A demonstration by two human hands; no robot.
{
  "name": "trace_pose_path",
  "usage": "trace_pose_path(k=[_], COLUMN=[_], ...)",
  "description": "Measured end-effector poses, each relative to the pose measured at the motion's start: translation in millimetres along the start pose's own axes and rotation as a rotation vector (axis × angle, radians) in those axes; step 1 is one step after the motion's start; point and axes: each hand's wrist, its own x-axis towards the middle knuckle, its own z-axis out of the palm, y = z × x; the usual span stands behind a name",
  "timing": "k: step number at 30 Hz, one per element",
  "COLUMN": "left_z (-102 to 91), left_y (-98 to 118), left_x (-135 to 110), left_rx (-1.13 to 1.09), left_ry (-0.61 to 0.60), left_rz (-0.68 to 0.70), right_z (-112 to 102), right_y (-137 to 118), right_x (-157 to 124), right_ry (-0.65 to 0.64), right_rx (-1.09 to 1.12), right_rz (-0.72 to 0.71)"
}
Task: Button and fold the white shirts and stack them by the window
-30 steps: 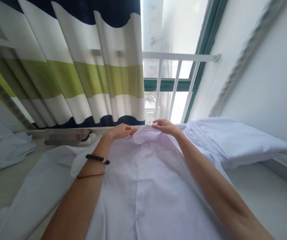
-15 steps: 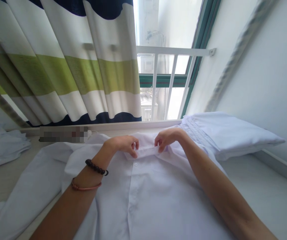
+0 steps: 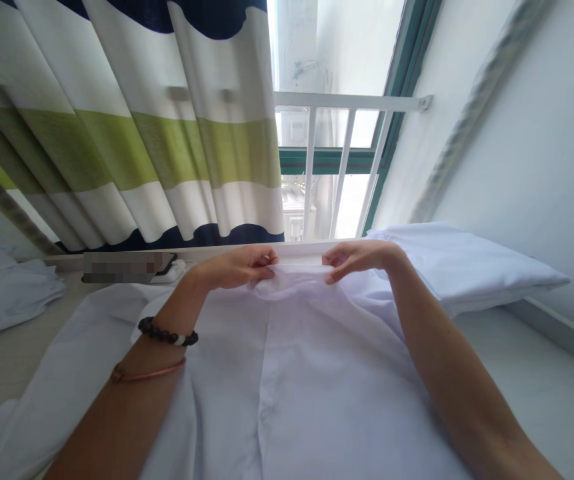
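Observation:
A white button-up shirt [image 3: 317, 373] lies spread out in front of me, its collar end away from me and its placket running toward me. My left hand [image 3: 247, 265] pinches the left end of the collar between thumb and fingers. At the collar's other end, my right hand [image 3: 354, 259] holds the cloth in a similar pinch. Between the two hands the collar [image 3: 299, 272] is stretched and lifted a little off the surface. One sleeve [image 3: 74, 357] trails out to the left. A dark bead bracelet and a copper-coloured bangle circle my left wrist.
Folded white cloth [image 3: 467, 267] lies at the right by the wall. Another white bundle [image 3: 7, 290] rests at the far left. A partly blurred-out flat object [image 3: 124, 268] sits behind the sleeve. Beyond stand a striped curtain [image 3: 167, 147] and a white railing [image 3: 347, 101] before the window.
Both hands have moved away from me and up, lifting the collar. My right hand has shifted slightly right, and the shirt's top button is now out of sight.

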Motion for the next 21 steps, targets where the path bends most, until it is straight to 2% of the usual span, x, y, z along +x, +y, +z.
trace_pose_path(k=[3,6,9,15,18,21], left_z=[4.6,3.6,-3.6,-7.1,-5.7,-9.8], left_y=[-5.4,-11.7,-14.5,-1.8,7.6,10.6], left_x=[1.4,-2.3,-13.7,-28.6,-29.9,-31.7], left_rx=[-0.028,-0.152,-0.333,-0.450,-0.427,-0.367], left_ry=[-0.142,-0.198,-0.150,-0.041,0.083,0.090], left_rz=[-0.157,-0.209,-0.147,-0.074,0.009,0.007], right_z=[-0.6,1.5,5.7,18.4,20.9,19.6], right_y=[-1.7,-7.2,-6.1,5.6,1.0,-7.7], right_x=[-1.8,-1.9,-0.1,17.6,22.6,20.3], right_ry=[0.016,0.042,0.058,0.292,0.417,0.477], right_rx=[-0.076,0.033,0.324,0.770,0.859,0.844], right_rz=[0.087,0.016,-0.143,-0.298,-0.302,-0.287])
